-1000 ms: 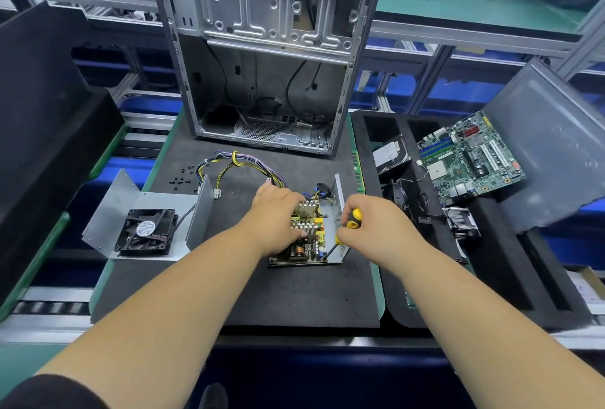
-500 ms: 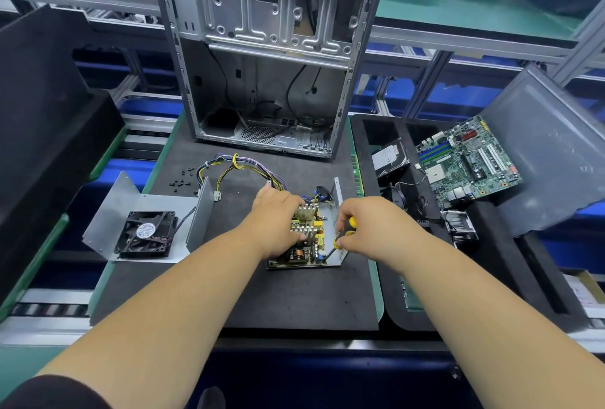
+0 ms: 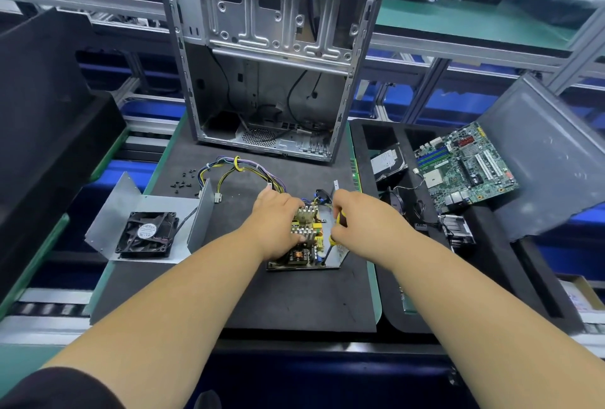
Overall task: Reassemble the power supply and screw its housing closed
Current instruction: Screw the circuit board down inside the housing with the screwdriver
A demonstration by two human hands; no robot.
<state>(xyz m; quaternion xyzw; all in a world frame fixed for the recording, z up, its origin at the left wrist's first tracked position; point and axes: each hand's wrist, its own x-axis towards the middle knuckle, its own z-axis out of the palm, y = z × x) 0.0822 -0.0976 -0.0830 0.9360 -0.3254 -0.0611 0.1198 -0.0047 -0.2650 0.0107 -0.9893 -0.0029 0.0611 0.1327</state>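
Observation:
The power supply board [image 3: 302,253] lies in its metal base plate [image 3: 339,253] on the black foam mat [image 3: 294,297]. My left hand [image 3: 276,220] grips the board over its heat sinks. My right hand [image 3: 358,219] holds a yellow-handled screwdriver [image 3: 334,232], its tip down at the board's near right corner. The wire harness [image 3: 242,171] loops away from the board to the far left. The housing cover [image 3: 147,209] with the black fan [image 3: 147,235] lies open at the left. Several black screws [image 3: 183,179] lie beyond it.
An empty computer case [image 3: 268,58] stands upright at the far end of the mat. A black foam tray [image 3: 491,261] on the right holds a hard drive [image 3: 388,161], a motherboard [image 3: 465,166] and a cooler [image 3: 456,230]. A grey panel [image 3: 550,153] leans beyond.
My right hand has tilted the screwdriver more upright and slid a little towards the board. My left hand has stayed on the board.

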